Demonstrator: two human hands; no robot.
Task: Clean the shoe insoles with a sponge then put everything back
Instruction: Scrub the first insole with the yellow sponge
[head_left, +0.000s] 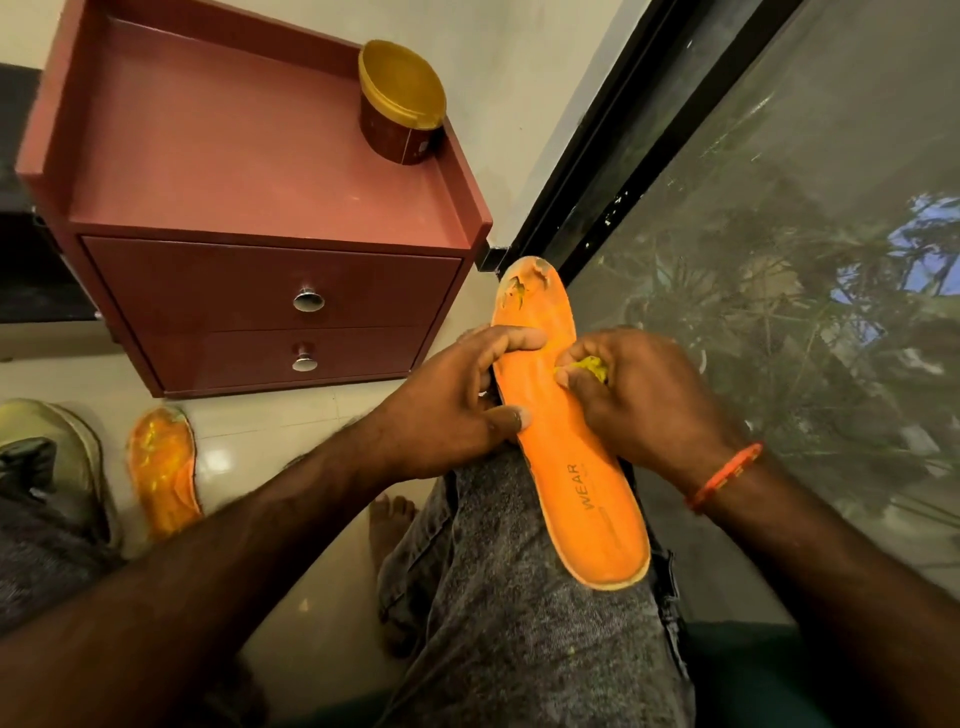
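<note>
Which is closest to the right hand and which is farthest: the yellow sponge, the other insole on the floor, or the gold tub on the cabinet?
1. Yellow sponge: gripped in the right hand.
2. Gold tub: up on the cabinet, top back.
3. Other insole: on the floor, far left.

The tub and the other insole are a close call.

Just the one view here, a wide-angle cam on the person's head, looking forward and steeply down over their own lap. It's close in: both forearms run up from the bottom corners, and the hands (545, 395) sit about mid-frame over a knee (498, 571). Lens bends the edges a lot. Top left you get a cabinet (260, 218) from above, floor (270, 441) below it, and a window (779, 234) slanting down the right side.
</note>
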